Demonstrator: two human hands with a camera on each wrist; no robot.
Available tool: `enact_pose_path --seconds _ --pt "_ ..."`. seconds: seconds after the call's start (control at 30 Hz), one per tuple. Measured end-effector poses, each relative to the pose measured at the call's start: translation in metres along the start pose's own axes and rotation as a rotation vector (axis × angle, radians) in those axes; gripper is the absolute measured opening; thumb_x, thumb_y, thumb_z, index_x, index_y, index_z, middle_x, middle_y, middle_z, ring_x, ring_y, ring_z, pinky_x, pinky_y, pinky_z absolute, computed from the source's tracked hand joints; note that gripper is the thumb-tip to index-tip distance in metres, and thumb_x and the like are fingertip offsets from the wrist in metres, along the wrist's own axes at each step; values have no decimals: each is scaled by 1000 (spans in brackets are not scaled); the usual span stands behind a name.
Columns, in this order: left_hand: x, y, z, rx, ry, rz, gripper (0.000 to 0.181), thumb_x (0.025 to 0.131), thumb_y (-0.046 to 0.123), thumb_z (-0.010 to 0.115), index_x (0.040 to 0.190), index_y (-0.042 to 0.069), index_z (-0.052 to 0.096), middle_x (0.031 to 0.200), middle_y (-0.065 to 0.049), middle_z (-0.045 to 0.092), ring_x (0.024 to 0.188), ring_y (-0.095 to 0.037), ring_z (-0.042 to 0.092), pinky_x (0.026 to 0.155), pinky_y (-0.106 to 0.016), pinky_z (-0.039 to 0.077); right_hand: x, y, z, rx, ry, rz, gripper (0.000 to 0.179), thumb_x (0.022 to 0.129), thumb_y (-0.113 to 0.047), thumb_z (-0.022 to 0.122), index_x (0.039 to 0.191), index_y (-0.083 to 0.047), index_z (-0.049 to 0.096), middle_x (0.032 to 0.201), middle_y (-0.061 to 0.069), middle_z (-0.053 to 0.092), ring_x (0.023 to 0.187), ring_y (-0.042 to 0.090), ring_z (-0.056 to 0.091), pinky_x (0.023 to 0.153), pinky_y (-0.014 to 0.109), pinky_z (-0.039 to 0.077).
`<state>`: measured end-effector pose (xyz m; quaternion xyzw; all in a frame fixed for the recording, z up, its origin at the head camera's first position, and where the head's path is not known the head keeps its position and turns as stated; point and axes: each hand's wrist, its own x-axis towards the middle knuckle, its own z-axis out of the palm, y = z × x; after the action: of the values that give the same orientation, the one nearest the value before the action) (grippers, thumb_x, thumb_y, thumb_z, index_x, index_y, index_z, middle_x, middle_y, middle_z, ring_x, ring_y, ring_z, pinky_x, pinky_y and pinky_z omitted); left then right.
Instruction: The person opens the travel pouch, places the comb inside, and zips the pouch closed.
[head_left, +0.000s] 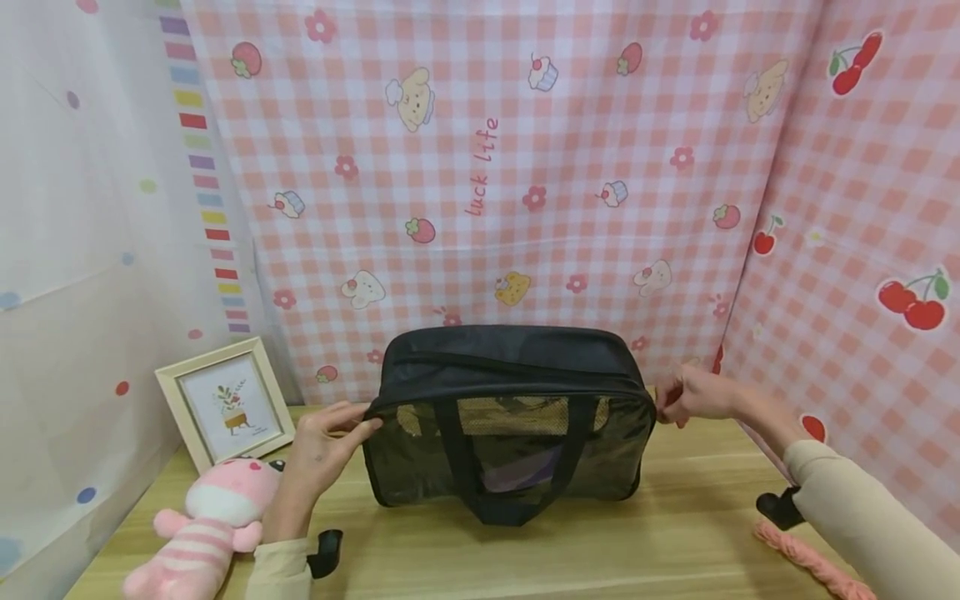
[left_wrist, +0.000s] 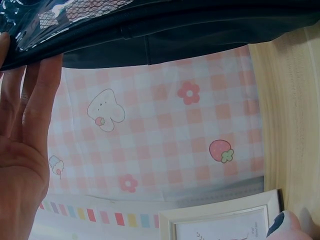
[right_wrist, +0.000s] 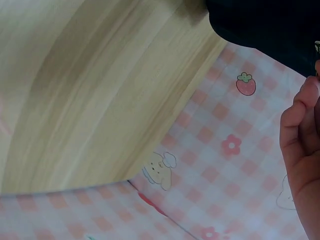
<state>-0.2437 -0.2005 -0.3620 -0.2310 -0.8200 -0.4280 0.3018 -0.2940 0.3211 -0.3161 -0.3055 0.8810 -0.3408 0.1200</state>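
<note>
A black travel bag [head_left: 517,367] with a clear front panel stands upright on the table, its black handle strap [head_left: 517,510] hanging down the front. Through the panel show a tan mesh item and something purple. My left hand [head_left: 324,446] pinches the bag's upper left corner, thumb in front and the straight fingers [left_wrist: 42,100] behind the edge. At the opposite upper corner my right hand [head_left: 693,396] has its fingers curled in a pinch. A bit of gold metal, like a zipper pull [right_wrist: 317,46], shows by those fingertips at the right wrist view's edge.
To the left, a framed picture [head_left: 225,404] leans near the curtain, with a pink striped plush toy [head_left: 198,533] lying before it. A pink twisted cord [head_left: 813,562] lies at the front right of the wooden table [head_left: 600,558]. Checked cloth [head_left: 585,225] hangs close behind the bag.
</note>
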Motion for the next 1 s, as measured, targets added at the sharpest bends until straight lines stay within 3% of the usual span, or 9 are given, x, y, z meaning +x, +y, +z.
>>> enact_pose_path --seconds 0.1,0.17,0.27,0.4,0.5,0.6,0.77,1.0 --pt "-1 -2 -2 9 4 -1 20 79 0 75 98 5 76 84 -1 69 71 -17 66 63 -28 56 -1 6 6 32 30 -72 11 83 7 63 80 0 70 73 11 64 60 19 61 55 32 55" --pt "-2 6 -5 16 7 0 20 79 -3 74 98 3 75 83 -3 69 70 -18 66 62 -29 56 -2 12 12 67 63 -113 11 85 7 62 82 1 70 77 13 65 62 20 62 57 33 56" --pt "-2 22 -12 7 10 4 19 79 -5 74 97 0 75 82 -6 69 70 -19 66 62 -31 56 -3 23 25 131 142 -108 11 89 5 60 88 2 71 81 11 67 67 23 63 61 35 56" --pt "1 37 -16 -10 11 17 19 78 -8 73 96 -3 74 81 -10 69 69 -20 66 61 -30 56 -8 39 47 202 322 -59 12 92 -5 61 91 1 72 81 8 68 73 24 64 69 32 55" --pt "1 32 -13 -27 5 18 19 78 -8 73 96 -4 74 81 -10 69 69 -21 66 61 -29 56 -14 49 66 260 453 -29 14 92 -10 64 94 2 72 81 10 68 76 23 65 73 29 54" --pt "-4 22 -8 -31 -2 12 19 78 -8 73 96 -3 74 81 -9 69 69 -21 66 60 -29 56 -20 57 83 328 521 -15 16 92 -8 63 97 5 71 84 11 69 77 23 65 74 27 54" --pt "-10 -2 3 -49 -11 -8 20 80 -1 74 99 4 75 84 -1 69 71 -16 66 63 -30 57 -30 61 97 359 592 13 15 92 -7 62 93 6 70 80 7 68 76 19 65 71 28 53" --pt "-3 -5 8 -85 -28 17 19 82 6 74 101 9 76 86 3 69 73 -12 66 66 -29 57 -40 58 95 347 636 71 17 92 -11 63 94 5 70 79 5 68 78 16 63 70 26 51"
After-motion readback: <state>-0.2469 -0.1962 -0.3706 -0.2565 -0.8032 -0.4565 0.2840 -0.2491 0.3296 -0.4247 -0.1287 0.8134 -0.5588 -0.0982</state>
